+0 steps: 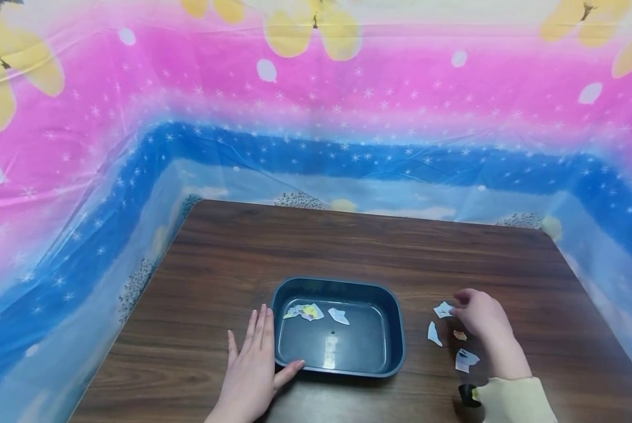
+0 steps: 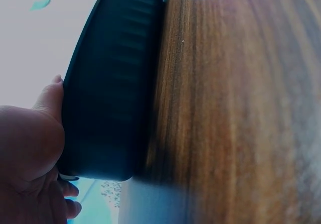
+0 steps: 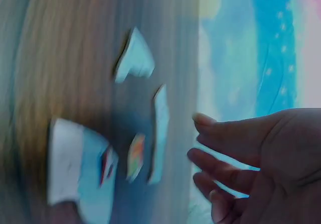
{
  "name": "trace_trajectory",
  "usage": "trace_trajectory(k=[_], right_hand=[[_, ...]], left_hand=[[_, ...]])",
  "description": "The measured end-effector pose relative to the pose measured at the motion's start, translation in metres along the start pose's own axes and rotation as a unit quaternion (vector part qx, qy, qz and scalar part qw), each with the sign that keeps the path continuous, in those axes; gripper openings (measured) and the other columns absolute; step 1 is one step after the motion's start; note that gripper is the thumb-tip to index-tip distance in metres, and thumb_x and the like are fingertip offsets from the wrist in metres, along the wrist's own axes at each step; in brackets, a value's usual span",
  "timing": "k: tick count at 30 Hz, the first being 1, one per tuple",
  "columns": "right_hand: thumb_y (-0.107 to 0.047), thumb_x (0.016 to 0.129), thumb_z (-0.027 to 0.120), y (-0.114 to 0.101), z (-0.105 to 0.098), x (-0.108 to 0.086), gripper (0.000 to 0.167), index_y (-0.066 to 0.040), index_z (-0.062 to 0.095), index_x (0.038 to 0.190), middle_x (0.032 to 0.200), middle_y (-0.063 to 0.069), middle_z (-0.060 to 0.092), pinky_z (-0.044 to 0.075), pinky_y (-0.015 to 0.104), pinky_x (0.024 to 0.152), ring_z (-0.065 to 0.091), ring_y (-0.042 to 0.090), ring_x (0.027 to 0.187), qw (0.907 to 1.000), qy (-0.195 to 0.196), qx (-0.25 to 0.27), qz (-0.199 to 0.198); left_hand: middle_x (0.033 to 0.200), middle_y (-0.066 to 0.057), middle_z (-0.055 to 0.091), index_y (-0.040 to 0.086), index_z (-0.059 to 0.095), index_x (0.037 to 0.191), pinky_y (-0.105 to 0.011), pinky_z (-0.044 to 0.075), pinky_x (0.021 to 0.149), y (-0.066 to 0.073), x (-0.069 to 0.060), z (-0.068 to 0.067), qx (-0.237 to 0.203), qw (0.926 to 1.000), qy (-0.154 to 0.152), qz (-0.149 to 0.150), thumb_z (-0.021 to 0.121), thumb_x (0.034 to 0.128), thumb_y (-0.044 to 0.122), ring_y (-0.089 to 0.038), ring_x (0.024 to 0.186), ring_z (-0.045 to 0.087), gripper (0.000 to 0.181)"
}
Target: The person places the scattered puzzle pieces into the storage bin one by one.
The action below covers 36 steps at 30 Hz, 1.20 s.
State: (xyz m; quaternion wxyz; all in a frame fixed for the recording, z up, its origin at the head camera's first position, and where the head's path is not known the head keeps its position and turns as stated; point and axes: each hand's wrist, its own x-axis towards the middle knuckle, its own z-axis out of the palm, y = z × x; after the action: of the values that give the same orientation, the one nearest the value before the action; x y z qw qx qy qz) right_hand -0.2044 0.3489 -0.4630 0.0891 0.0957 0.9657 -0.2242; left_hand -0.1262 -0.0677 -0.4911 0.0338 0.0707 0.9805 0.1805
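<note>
A dark blue-grey plastic tray (image 1: 342, 367) sits on the table. Lying in it are a yellow-patterned flat piece (image 1: 309, 312) and a whitish piece (image 1: 339, 316) with irregular edges. My left hand (image 1: 252, 364) rests against the tray's left side, fingers straight and thumb spread along the near rim. To the right of the tray, my right hand (image 1: 482, 317) is above loose pieces, fingers slightly bent and nothing seen between them. Its thumb is nearest a white piece (image 1: 443, 309). Close by lie a narrow white piece (image 1: 434, 334), a small orange-red piece (image 1: 460, 335) and a larger white-and-blue piece (image 1: 465, 361).
The dark wood-grain table (image 1: 231, 252) extends around the tray. A pink and blue printed cloth (image 1: 321, 106) hangs behind it and along both sides. A black device (image 1: 469, 395) is at my right wrist.
</note>
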Motion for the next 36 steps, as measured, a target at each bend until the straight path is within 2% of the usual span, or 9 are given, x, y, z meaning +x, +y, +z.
trace_trajectory(k=[5,11,13,17,20,24,28,32,36], right_hand=[[-0.016,0.088,0.077,0.025,0.003,0.003,0.047,0.011,0.062,0.123,0.117,0.033,0.063,0.045,0.064,0.093,0.058,0.051,0.107,0.9998,-0.012,-0.014,0.012],[-0.013,0.090,0.074,0.033,0.012,0.001,0.021,0.005,0.065,0.096,0.092,0.021,0.065,0.047,0.054,0.080,0.059,0.038,0.086,0.9990,0.014,0.018,0.037],[-0.013,0.090,0.075,0.033,0.013,0.001,0.021,0.003,0.062,0.091,0.087,0.018,0.063,0.046,0.050,0.076,0.057,0.035,0.082,0.9985,0.025,0.028,0.039],[-0.015,0.089,0.076,0.033,0.014,0.000,0.025,0.004,0.060,0.093,0.083,0.015,0.061,0.044,0.043,0.070,0.057,0.032,0.079,0.9970,0.050,0.049,0.033],[-0.016,0.092,0.073,0.026,0.016,-0.005,0.023,0.004,0.064,0.098,0.084,0.014,0.065,0.043,0.039,0.068,0.058,0.031,0.079,0.9945,0.075,0.068,0.028],[-0.020,0.097,0.069,-0.003,0.017,-0.019,0.022,0.002,0.070,0.102,0.089,0.014,0.069,0.043,0.036,0.065,0.059,0.028,0.078,0.9882,0.120,0.093,0.020],[-0.021,0.099,0.068,-0.055,0.023,-0.040,0.022,0.000,0.071,0.104,0.089,0.012,0.069,0.045,0.036,0.062,0.060,0.025,0.075,0.9834,0.146,0.108,-0.005],[-0.017,0.096,0.071,-0.108,0.046,-0.056,0.013,-0.004,0.073,0.097,0.084,0.008,0.069,0.051,0.040,0.064,0.061,0.024,0.075,0.9845,0.150,0.061,-0.066],[-0.014,0.092,0.076,-0.137,0.070,-0.060,0.008,-0.007,0.073,0.090,0.082,0.006,0.067,0.055,0.042,0.069,0.060,0.024,0.076,0.9799,0.158,0.003,-0.121]], left_hand=[[0.167,-0.021,0.019,-0.003,0.022,0.160,-0.078,0.010,0.111,0.000,0.000,0.000,0.000,1.0000,-0.001,0.000,0.064,0.0866,0.071,-0.038,0.154,0.016,0.112],[0.167,-0.021,0.019,-0.003,0.022,0.160,-0.078,0.012,0.111,0.000,0.001,0.001,0.001,1.0000,0.005,0.006,0.064,0.0871,0.071,-0.038,0.154,0.017,0.111],[0.166,-0.021,0.019,-0.003,0.022,0.160,-0.077,0.012,0.111,0.000,0.001,0.000,0.004,0.9999,0.008,0.008,0.063,0.0877,0.070,-0.038,0.154,0.018,0.110],[0.166,-0.022,0.020,-0.004,0.023,0.159,-0.077,0.013,0.111,0.000,0.001,0.000,0.007,0.9998,0.013,0.011,0.063,0.0883,0.069,-0.038,0.154,0.018,0.110],[0.166,-0.022,0.020,-0.004,0.023,0.159,-0.077,0.013,0.111,0.000,0.001,0.000,0.006,0.9998,0.013,0.011,0.064,0.0878,0.069,-0.038,0.153,0.018,0.110],[0.166,-0.021,0.020,-0.003,0.023,0.159,-0.078,0.012,0.111,-0.001,0.001,0.001,0.005,1.0000,0.007,0.006,0.064,0.0867,0.070,-0.038,0.153,0.018,0.111],[0.167,-0.022,0.019,-0.003,0.023,0.160,-0.078,0.010,0.111,-0.001,0.001,0.001,0.004,1.0000,0.001,-0.001,0.064,0.0863,0.071,-0.038,0.154,0.017,0.112],[0.167,-0.022,0.019,-0.003,0.022,0.160,-0.078,0.010,0.111,-0.001,-0.001,0.000,0.003,1.0000,0.001,-0.002,0.065,0.0866,0.070,-0.039,0.154,0.017,0.112],[0.166,-0.022,0.020,-0.004,0.023,0.159,-0.078,0.011,0.111,0.002,-0.002,0.000,0.000,1.0000,0.007,0.001,0.064,0.0873,0.069,-0.039,0.153,0.018,0.110]])
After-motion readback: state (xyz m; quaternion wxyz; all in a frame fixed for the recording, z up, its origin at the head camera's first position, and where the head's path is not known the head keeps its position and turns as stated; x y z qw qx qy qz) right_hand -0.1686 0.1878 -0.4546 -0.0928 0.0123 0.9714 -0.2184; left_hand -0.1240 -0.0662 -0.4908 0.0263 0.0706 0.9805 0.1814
